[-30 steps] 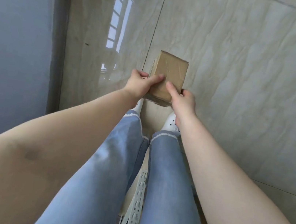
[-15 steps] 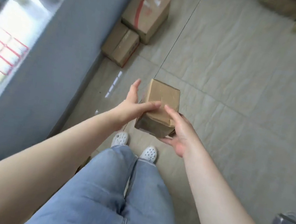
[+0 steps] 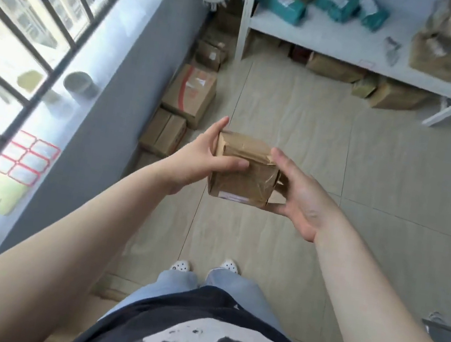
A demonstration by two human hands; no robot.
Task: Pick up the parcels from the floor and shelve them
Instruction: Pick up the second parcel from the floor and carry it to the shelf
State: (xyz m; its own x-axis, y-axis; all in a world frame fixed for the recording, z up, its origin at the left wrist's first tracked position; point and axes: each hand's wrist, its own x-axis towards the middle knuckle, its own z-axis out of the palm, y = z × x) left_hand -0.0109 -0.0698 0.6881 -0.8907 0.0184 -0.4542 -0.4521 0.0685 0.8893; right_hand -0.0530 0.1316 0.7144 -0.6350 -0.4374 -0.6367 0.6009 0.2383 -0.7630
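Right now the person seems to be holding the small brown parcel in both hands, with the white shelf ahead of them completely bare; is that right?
Not quite. The head view shows both hands, left hand and right hand, holding the brown parcel, but the white shelf already carries teal packages and brown paper parcels.

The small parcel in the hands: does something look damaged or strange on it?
Yes. On the small brown parcel, the tape at the right edge, beside the right hand, is wrinkled and the cardboard corner looks torn open. The left hand covers nothing unusual.
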